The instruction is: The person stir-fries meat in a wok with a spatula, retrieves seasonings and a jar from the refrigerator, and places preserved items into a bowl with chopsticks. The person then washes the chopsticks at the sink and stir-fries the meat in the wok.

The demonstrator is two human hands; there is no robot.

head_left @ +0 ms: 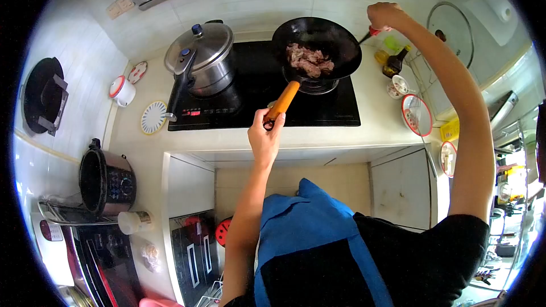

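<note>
A black wok point(335, 31) sits tilted over the right burner, with pieces of browned meat point(310, 59) in it. The end of its orange-brown wooden handle point(284, 101) is between the thumb and fingers of my left hand point(265, 136). My right hand point(387, 16) is raised beyond the wok's right side, closed on a red-handled cooking utensil point(373, 31). A dark part of the utensil reaches to the wok's rim; I cannot make out its working end.
A pressure cooker point(207, 62) stands on the left of the black cooktop point(250, 108). On the right are a dark sauce bottle point(393, 65), a small patterned bowl point(397, 87) and a red-rimmed bowl point(417, 115). A glass lid point(449, 31) leans against the right wall.
</note>
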